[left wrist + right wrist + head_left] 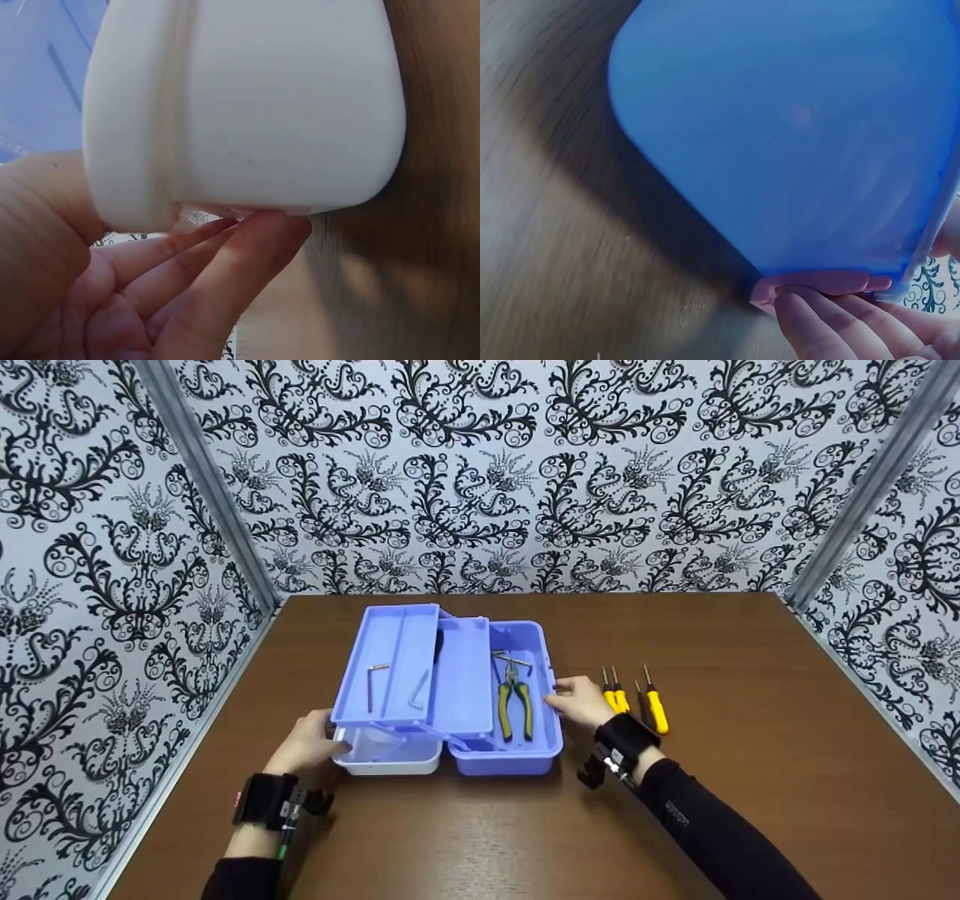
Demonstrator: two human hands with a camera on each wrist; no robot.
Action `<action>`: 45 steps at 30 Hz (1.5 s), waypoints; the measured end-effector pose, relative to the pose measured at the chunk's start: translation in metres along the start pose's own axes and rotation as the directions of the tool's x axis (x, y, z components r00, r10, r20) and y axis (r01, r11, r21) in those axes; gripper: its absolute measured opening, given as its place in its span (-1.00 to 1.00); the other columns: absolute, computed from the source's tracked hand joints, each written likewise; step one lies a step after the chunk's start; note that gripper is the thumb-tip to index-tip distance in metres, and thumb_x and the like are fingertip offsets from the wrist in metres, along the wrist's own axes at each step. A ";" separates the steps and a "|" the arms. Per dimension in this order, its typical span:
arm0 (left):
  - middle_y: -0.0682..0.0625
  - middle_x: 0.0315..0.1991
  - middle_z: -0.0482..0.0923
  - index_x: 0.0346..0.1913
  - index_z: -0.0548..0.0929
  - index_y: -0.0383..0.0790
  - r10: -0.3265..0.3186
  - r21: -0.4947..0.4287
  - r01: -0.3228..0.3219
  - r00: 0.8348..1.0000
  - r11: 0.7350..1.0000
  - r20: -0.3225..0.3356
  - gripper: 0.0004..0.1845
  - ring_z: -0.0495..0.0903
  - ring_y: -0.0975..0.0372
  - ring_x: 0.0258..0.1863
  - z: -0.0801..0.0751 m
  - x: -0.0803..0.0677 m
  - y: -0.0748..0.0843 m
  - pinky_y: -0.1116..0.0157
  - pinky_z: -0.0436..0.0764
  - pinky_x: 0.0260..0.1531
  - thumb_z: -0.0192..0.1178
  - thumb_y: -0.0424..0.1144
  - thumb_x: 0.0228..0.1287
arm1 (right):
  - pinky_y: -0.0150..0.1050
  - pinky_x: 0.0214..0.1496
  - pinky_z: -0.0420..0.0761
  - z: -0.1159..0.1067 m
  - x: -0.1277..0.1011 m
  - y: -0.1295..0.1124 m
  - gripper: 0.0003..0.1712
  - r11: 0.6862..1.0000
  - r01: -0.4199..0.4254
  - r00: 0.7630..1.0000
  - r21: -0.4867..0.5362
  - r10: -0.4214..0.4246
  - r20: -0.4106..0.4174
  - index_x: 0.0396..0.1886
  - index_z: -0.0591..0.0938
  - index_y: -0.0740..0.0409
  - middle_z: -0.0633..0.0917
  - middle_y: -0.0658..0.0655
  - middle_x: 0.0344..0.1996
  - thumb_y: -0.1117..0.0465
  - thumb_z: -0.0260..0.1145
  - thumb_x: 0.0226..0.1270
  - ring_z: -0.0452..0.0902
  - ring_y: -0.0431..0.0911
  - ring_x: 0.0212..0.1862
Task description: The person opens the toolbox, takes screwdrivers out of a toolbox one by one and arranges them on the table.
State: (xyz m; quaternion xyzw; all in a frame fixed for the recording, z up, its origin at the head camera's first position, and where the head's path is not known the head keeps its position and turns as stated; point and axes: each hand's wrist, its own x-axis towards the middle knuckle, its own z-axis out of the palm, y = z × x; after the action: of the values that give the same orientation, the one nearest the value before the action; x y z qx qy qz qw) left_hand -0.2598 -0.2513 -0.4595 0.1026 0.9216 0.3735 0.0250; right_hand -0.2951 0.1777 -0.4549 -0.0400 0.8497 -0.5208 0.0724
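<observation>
Black long sleeves [705,817], black wrist straps [264,801] carrying small cameras (left shows a green cable).

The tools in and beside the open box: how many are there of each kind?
Hex keys on the fold-out tray: 2
Pliers in the blue box: 1
Yellow-handled screwdrivers on the table: 4
Total: 7

Toolbox [525,750] sitting mid-tabletop [750,810], cantilever tray [397,660] swung out over its left half. Two hex keys [373,684] lying in the tray, pliers [514,701] lying in the base on the right. Screwdrivers [634,697] lying just right of the box. Left hand [307,744] touching its left end, right hand [579,701] touching its right wall.
</observation>
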 end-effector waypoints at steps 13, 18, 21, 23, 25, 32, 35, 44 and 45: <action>-0.36 -0.10 0.70 0.16 0.53 -0.58 0.019 -0.093 -0.018 1.000 0.996 0.016 -0.43 0.71 0.06 -0.23 -0.013 0.004 0.015 0.27 0.71 -0.24 0.20 -0.54 -0.05 | -0.52 -0.39 0.59 -0.016 0.005 0.004 -0.47 0.975 -0.056 0.988 0.215 0.023 0.155 0.18 0.43 0.69 0.74 0.20 -0.30 0.46 0.10 0.23 0.57 -0.27 -0.39; -0.37 -0.09 0.70 0.19 0.51 -0.59 0.034 -0.093 -0.034 0.999 0.995 0.002 -0.41 0.73 0.04 -0.23 -0.024 0.000 0.031 0.29 0.72 -0.23 0.20 -0.53 -0.03 | -0.56 -0.62 0.28 -0.019 0.009 0.006 -0.49 0.959 -0.105 0.979 0.265 0.052 0.199 0.14 0.44 0.69 0.47 -0.15 -0.72 0.48 0.08 0.18 0.23 -0.38 -0.69; -0.34 -0.15 0.72 0.16 0.54 -0.58 0.055 -0.076 -0.054 0.999 0.996 0.001 -0.44 0.73 0.07 -0.29 -0.027 -0.002 0.037 0.31 0.70 -0.28 0.22 -0.51 -0.03 | -0.57 -0.64 0.23 -0.021 0.007 0.006 -0.49 0.955 -0.114 0.974 0.273 0.054 0.218 0.15 0.42 0.70 0.37 -0.19 -0.77 0.48 0.07 0.20 0.14 -0.39 -0.72; -0.33 -0.18 0.73 0.15 0.54 -0.58 0.066 -0.071 -0.065 0.998 0.995 0.006 -0.44 0.72 0.10 -0.32 -0.028 -0.002 0.040 0.33 0.70 -0.31 0.23 -0.51 -0.03 | -0.58 -0.62 0.27 -0.022 0.005 0.006 -0.47 0.956 -0.109 0.972 0.273 0.045 0.230 0.19 0.37 0.73 0.42 -0.18 -0.74 0.49 0.05 0.23 0.16 -0.40 -0.71; -0.33 -0.19 0.73 0.16 0.54 -0.56 0.076 -0.070 -0.075 0.997 0.995 0.011 -0.44 0.72 0.11 -0.34 -0.030 -0.002 0.042 0.34 0.70 -0.33 0.23 -0.50 -0.02 | -0.58 -0.62 0.28 -0.023 0.004 0.006 -0.46 0.954 -0.109 0.972 0.278 0.043 0.232 0.20 0.36 0.73 0.44 -0.16 -0.72 0.50 0.04 0.23 0.18 -0.40 -0.70; -0.33 -0.10 0.72 0.16 0.56 -0.54 0.100 -0.071 -0.098 0.995 0.993 0.019 -0.45 0.75 0.02 -0.21 -0.031 -0.002 0.041 0.33 0.71 -0.25 0.21 -0.50 -0.01 | -0.48 -0.29 0.65 -0.021 0.004 0.004 -0.44 0.945 -0.118 0.968 0.304 0.041 0.248 0.22 0.33 0.75 0.70 -0.03 -0.48 0.51 0.01 0.21 0.51 -0.35 -0.49; -0.34 -0.09 0.71 0.16 0.55 -0.54 0.103 -0.067 -0.101 0.995 0.993 0.018 -0.44 0.75 -0.01 -0.18 -0.031 -0.002 0.040 0.30 0.72 -0.22 0.20 -0.50 -0.02 | -0.47 -0.27 0.66 -0.022 0.004 0.004 -0.44 0.948 -0.118 0.969 0.297 0.044 0.244 0.21 0.35 0.75 0.71 0.01 -0.45 0.51 0.02 0.21 0.53 -0.34 -0.46; -0.33 -0.09 0.71 0.16 0.56 -0.53 0.081 -0.078 -0.080 0.996 0.994 0.020 -0.45 0.74 0.03 -0.20 -0.028 -0.001 0.033 0.30 0.73 -0.21 0.21 -0.51 0.00 | -0.49 -0.32 0.61 -0.021 0.005 0.007 -0.47 0.961 -0.105 0.974 0.257 0.047 0.223 0.18 0.41 0.71 0.70 0.01 -0.45 0.49 0.06 0.21 0.51 -0.34 -0.47; -0.34 -0.08 0.71 0.17 0.55 -0.53 0.079 -0.081 -0.077 0.997 0.994 0.020 -0.45 0.74 0.02 -0.19 -0.027 -0.001 0.032 0.29 0.73 -0.20 0.21 -0.51 0.00 | -0.50 -0.33 0.60 -0.021 0.005 0.007 -0.47 0.962 -0.101 0.974 0.252 0.044 0.224 0.18 0.42 0.71 0.69 0.00 -0.46 0.49 0.06 0.20 0.50 -0.35 -0.48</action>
State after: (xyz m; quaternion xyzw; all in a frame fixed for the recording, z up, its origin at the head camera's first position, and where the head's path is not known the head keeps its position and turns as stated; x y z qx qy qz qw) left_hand -0.2571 -0.2479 -0.4179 0.1418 0.9007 0.4099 0.0251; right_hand -0.3034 0.1990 -0.4518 -0.0552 0.7615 -0.6178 0.1882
